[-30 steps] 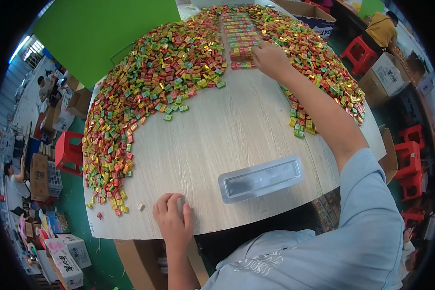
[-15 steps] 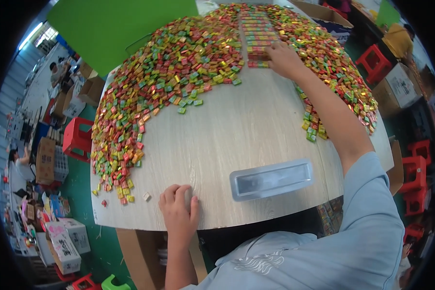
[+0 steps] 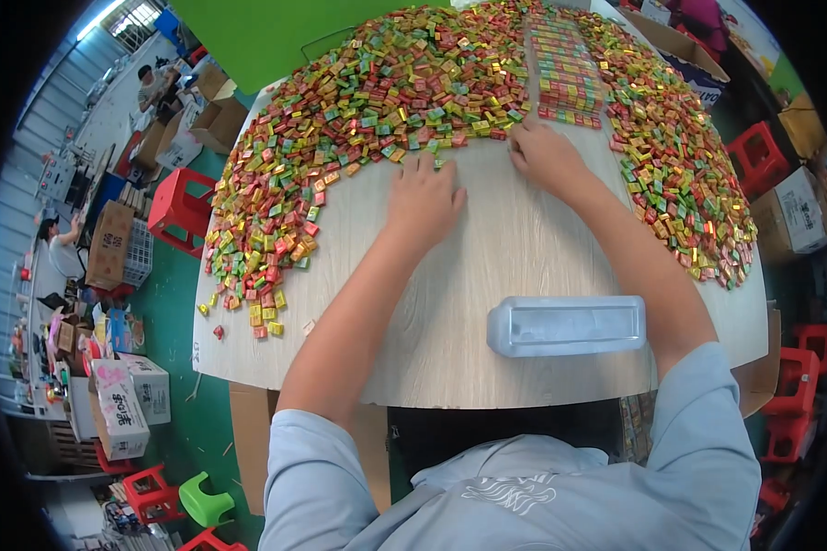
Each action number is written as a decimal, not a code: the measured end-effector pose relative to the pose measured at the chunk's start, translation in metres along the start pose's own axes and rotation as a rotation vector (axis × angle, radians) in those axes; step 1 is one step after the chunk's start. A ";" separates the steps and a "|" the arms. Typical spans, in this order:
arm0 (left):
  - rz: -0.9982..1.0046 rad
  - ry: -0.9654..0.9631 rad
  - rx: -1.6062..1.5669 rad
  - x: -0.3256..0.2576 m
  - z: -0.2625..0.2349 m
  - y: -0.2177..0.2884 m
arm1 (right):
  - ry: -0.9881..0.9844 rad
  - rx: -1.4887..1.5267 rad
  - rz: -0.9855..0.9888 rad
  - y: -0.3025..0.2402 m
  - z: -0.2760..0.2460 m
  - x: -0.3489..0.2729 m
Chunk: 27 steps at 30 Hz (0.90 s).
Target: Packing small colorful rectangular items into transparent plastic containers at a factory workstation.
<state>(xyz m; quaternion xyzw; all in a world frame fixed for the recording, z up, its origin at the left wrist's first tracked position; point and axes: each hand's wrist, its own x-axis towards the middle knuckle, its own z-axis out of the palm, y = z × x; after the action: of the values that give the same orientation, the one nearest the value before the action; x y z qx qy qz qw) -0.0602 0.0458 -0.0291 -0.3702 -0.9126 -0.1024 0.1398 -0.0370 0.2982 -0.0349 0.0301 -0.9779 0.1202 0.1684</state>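
Reaching forward and rightward with the left hand [image 3: 424,197], palm down—spreading thumb and fingers loosely at the near edge of the candy pile [image 3: 377,92]. Reaching forward and leftward with the right hand [image 3: 547,158], curling fingers—not being able to tell whether grasping anything. Seeing candy rows [image 3: 570,78] lying just beyond the right grip, running lengthwise left to right, and the clear tray [image 3: 568,328] lying bodyward, stretching likewise.
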 end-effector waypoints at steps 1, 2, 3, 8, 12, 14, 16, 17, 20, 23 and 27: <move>0.015 0.007 0.050 0.000 0.005 -0.001 | -0.003 -0.001 -0.001 -0.006 -0.001 -0.003; 0.019 0.005 0.040 -0.001 0.006 -0.001 | -0.023 -0.010 0.006 -0.016 -0.005 -0.007; 0.032 0.032 0.027 -0.005 0.005 -0.003 | -0.045 -0.018 0.016 -0.020 -0.007 -0.010; 0.061 -0.073 -0.039 -0.026 -0.017 0.002 | -0.009 0.011 0.097 -0.014 -0.002 -0.002; 0.098 -0.063 -0.189 -0.042 -0.022 0.000 | 0.066 -0.044 0.023 -0.013 0.007 0.002; 0.087 -0.078 -0.238 -0.045 -0.026 -0.006 | -0.003 -0.010 -0.061 -0.016 0.005 -0.003; 0.159 -0.146 -0.394 -0.043 -0.031 -0.016 | -0.077 0.027 -0.148 -0.023 0.002 -0.013; 0.143 -0.146 -0.394 -0.045 -0.035 -0.023 | -0.159 0.082 -0.151 -0.037 -0.012 -0.021; 0.188 -0.120 -0.499 -0.042 -0.030 -0.030 | -0.210 0.144 -0.099 -0.036 -0.022 -0.025; 0.171 -0.175 -0.545 -0.039 -0.027 -0.027 | -0.091 0.109 -0.071 -0.008 -0.015 -0.013; 0.172 -0.135 -0.594 -0.040 -0.023 -0.030 | -0.060 -0.014 -0.128 0.001 -0.007 0.013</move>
<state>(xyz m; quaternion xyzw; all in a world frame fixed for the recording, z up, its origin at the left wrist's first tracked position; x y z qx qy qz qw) -0.0496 -0.0077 -0.0235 -0.4765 -0.8154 -0.3276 -0.0274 -0.0473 0.3009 -0.0242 0.0951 -0.9794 0.1014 0.1466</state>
